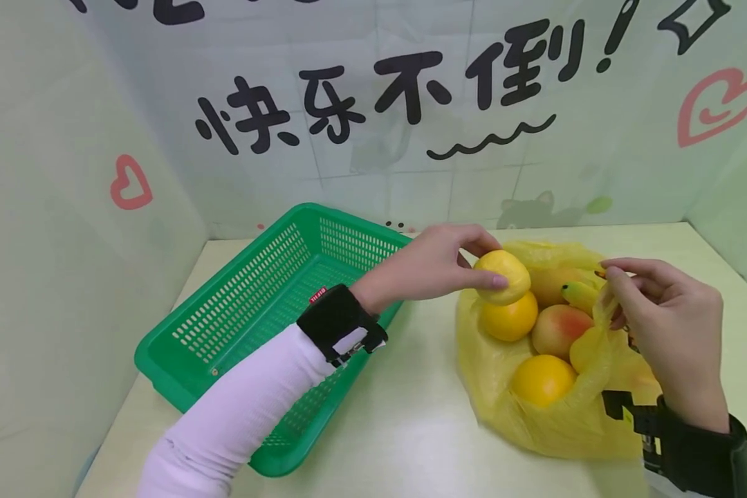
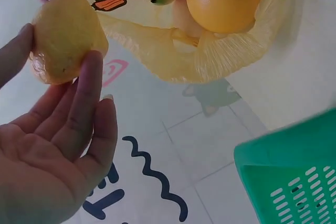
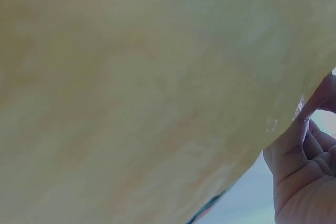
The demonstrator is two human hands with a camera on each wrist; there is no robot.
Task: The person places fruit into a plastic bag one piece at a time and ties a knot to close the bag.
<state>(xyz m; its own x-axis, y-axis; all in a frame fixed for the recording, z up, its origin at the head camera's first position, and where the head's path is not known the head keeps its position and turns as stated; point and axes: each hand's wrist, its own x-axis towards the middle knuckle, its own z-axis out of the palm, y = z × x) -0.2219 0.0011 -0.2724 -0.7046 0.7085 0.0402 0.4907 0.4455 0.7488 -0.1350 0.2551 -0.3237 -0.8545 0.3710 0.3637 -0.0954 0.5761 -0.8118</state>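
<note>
A yellow lemon (image 1: pixel 503 277) is pinched between the thumb and fingers of my left hand (image 1: pixel 438 264), raised over the open mouth of a yellow plastic bag (image 1: pixel 492 387). The left wrist view shows the lemon (image 2: pixel 65 38) at the fingertips of the left hand (image 2: pixel 58 150). My right hand (image 1: pixel 675 318) pinches the bag's rim on the right. Inside the bag are oranges (image 1: pixel 543 380), a reddish peach (image 1: pixel 560 330) and a banana (image 1: pixel 579 296) with a green tip. In the right wrist view, the bag's film (image 3: pixel 131 103) fills most of the picture, beside the right hand (image 3: pixel 304 177).
A green perforated plastic basket (image 1: pixel 274 360) stands on the pale table (image 1: pixel 429 408), left of the bag. My left forearm (image 1: pixel 243 408) crosses over it. A printed backdrop (image 1: pixel 348 41) rises behind the table, with side walls left and right.
</note>
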